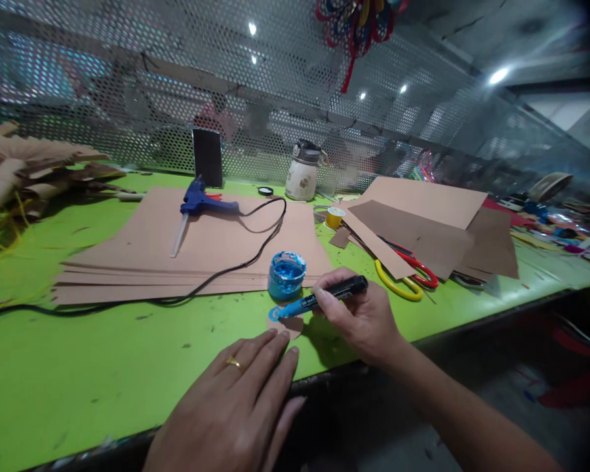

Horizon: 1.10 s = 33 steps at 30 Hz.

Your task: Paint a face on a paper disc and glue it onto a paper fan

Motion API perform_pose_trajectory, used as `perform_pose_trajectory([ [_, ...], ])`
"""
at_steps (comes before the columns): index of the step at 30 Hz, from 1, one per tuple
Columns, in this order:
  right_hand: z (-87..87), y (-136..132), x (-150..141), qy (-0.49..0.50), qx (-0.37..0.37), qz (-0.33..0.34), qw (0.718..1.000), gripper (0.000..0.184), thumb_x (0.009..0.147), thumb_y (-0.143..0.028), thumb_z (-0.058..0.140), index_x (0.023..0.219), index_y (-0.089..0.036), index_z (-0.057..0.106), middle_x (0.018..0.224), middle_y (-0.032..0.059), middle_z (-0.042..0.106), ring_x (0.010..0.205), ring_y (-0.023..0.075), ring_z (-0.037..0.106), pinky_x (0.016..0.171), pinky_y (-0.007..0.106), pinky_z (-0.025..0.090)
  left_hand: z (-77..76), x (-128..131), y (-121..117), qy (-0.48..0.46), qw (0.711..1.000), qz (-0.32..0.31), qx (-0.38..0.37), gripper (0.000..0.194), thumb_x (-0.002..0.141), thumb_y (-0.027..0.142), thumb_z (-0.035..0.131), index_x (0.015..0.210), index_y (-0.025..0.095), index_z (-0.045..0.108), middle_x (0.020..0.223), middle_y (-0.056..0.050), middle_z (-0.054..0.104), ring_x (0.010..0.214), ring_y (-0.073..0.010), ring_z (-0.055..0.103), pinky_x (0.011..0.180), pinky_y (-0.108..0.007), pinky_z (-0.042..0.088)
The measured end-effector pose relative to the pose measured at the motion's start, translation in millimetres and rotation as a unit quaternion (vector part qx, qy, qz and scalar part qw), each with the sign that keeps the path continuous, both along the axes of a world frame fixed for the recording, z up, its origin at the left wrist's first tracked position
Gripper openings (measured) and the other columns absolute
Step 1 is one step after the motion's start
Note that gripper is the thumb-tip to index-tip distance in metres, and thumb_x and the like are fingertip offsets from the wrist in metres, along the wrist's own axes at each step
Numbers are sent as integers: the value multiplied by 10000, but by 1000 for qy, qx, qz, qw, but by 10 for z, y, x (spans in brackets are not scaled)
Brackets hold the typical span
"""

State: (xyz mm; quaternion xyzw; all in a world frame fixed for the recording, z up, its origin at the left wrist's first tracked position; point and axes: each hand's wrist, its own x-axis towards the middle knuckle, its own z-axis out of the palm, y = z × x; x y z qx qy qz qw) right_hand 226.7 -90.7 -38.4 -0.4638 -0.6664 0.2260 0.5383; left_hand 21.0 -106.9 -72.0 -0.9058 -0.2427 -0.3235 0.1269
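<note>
My right hand [361, 321] is closed around a black marker pen [341, 290], whose lower end is coated in blue paint. That end touches a small piece of brown paper [291, 326] bearing a blue ring-like mark. With fingers stretched out, my left hand [240, 400] presses its fingertips on the paper's near edge; a gold ring is on one finger. Just behind the paper stands an open jar of blue paint [286, 275], its rim smeared with paint.
Behind the jar, a blue glue gun [204, 202] rests on stacked brown sheets [142, 236], its black cord crossing leftward. Scissors with yellow handles [398, 285], red-handled scissors [425, 272], a yellow thread spool [334, 217] and more brown paper [413, 236] lie right. A bottle [302, 176] and phone [208, 157] stand behind.
</note>
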Motion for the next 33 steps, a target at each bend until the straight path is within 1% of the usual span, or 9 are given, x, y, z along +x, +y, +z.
perform_pose_trajectory([
  [3,-35,15,16,-4,12,-7,1000,26,857,-215,619,845,-194,628,792,14,650,690,142,626,650,266,514,2,-3,7,-3,1000,2,-2,295,910,292,535,1141,157,658,1227,-82,651,1100,-252,605,909,-388,506],
  [10,-74,37,10,-21,33,17,999,30,862,-193,624,891,-197,631,821,12,658,736,137,644,713,259,527,-13,-14,-2,9,1000,9,-7,316,910,308,543,1174,165,641,1275,-72,624,1144,-249,583,939,-384,494],
  [14,-70,47,1,-41,39,23,998,52,864,-198,616,915,-197,630,849,30,677,775,157,660,749,284,537,-16,0,0,-9,1000,3,8,291,912,281,527,1130,145,664,1220,-86,655,1086,-250,617,892,-384,515],
  [18,-50,47,-1,-59,43,17,997,39,852,-185,618,889,-191,629,817,27,681,763,155,659,732,273,532,0,6,11,-11,1000,2,7,285,910,276,528,1115,144,674,1225,-91,654,1091,-257,618,886,-392,519],
  [23,-38,34,0,-55,49,-7,997,17,841,-167,617,835,-182,623,733,-3,646,646,119,622,642,234,513,1,3,-8,-6,1000,2,4,290,913,289,528,1125,151,671,1224,-81,656,1081,-249,624,884,-383,524],
  [25,-40,31,2,-46,50,-14,998,22,835,-163,622,822,-181,624,718,-7,639,627,113,610,625,229,508,-6,6,-15,-8,1000,-1,6,290,915,291,526,1124,153,672,1212,-76,663,1078,-246,624,880,-378,524],
  [29,-55,34,7,-20,47,-17,999,5,840,-186,628,835,-187,629,762,6,651,666,130,632,654,252,525,-6,14,-8,-11,1000,1,7,286,915,282,523,1117,147,673,1217,-81,659,1085,-249,618,885,-383,520],
  [33,-70,38,2,-24,34,6,999,23,855,-207,623,869,-190,631,802,17,661,708,142,653,691,266,538,18,22,4,-10,1000,-5,6,283,906,267,534,1114,140,676,1221,-88,656,1078,-254,617,873,-388,522],
])
